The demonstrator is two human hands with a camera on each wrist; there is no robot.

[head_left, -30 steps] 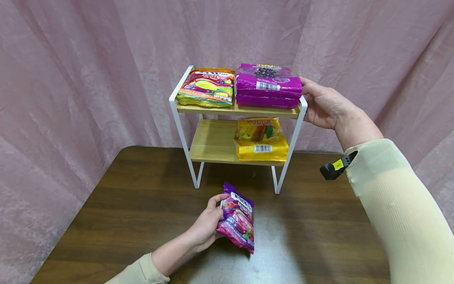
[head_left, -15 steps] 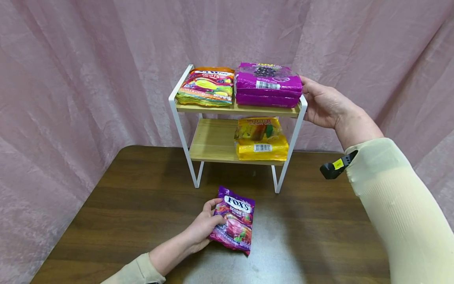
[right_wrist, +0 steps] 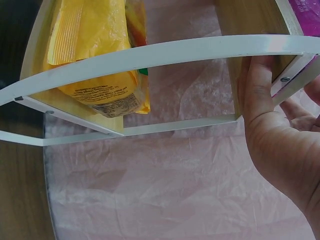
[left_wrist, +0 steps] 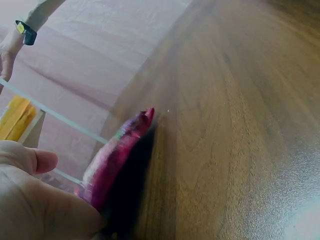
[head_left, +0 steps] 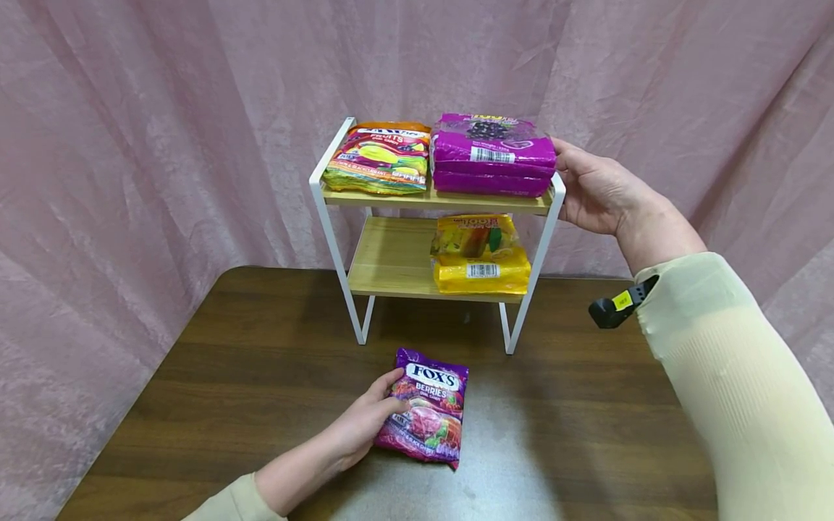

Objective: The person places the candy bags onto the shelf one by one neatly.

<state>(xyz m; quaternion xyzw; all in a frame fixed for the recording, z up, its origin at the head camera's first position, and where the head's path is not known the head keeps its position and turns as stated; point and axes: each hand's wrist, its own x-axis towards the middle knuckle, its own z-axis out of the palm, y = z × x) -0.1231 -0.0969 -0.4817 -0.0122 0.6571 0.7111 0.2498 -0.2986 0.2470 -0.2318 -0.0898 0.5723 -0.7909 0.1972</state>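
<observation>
My left hand (head_left: 365, 423) pinches the left side of a purple candy bag (head_left: 430, 405) labelled FOX'S Berries, its thumb on the printed front. In the left wrist view the candy bag (left_wrist: 117, 160) is seen edge-on, low over the table, with a dark shadow beside it. At the upper right, my right hand (head_left: 599, 192) grips the end of a two-tier shelf rack (head_left: 384, 260) with white metal sides. The right wrist view shows a digit of the right hand (right_wrist: 280, 135) under the top board and others around the white frame.
On the top board lie an orange fruit candy bag (head_left: 384, 159) and a large purple pack (head_left: 491, 159). A yellow pack (head_left: 482, 260) sits at the right of the lower board. The rack stands on a brown wooden table (head_left: 228, 376) before a pink curtain (head_left: 195, 130).
My left hand has moved slightly left and toward me. The candy bag has turned so that its front faces up more fully. My right hand stays at the rack.
</observation>
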